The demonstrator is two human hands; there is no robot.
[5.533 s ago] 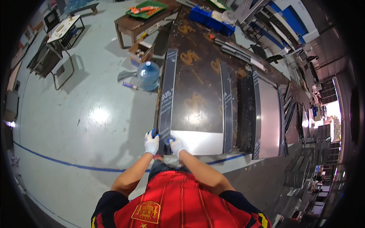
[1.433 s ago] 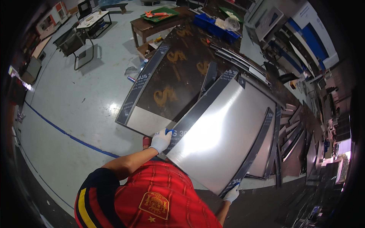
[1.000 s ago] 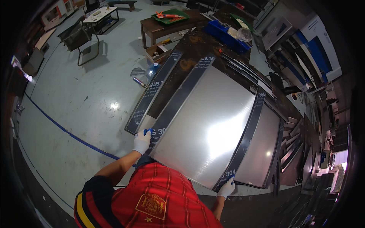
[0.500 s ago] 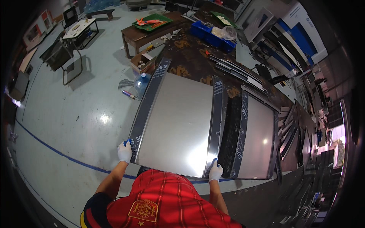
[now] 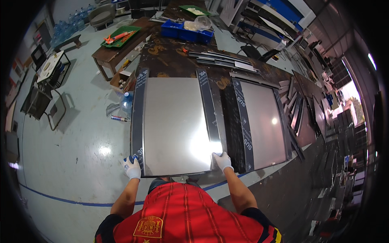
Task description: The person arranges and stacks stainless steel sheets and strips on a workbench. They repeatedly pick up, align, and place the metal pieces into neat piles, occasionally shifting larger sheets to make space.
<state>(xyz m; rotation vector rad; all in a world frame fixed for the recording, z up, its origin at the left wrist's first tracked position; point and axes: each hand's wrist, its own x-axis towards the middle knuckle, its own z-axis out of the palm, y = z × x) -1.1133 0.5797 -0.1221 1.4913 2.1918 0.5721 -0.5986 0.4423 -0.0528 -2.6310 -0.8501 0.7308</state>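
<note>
A large brushed-metal panel (image 5: 172,121) with dark printed film strips along both long sides lies in front of me on the dark table. My left hand (image 5: 132,167), in a white and blue work glove, is closed on its near left corner. At the near right corner, my gloved right hand (image 5: 223,161) grips the edge, with its fingertips on the metal; what its thumb does is hidden. Bright glare covers the panel beside that hand. To the right lies a second, similar metal panel (image 5: 265,125), apart from both hands.
Beyond the panels are loose metal strips (image 5: 223,60) and a blue bin (image 5: 186,34) on the table (image 5: 162,54). A large blue water bottle (image 5: 127,104) and a sealant tube (image 5: 120,118) are at the left edge. More metal offcuts (image 5: 298,111) lie to the right.
My view has swung to the right, so the scene sits further left. The panel looks straighter before me. Both hands remain at its near corners; the right hand's fingers lie further over the metal.
</note>
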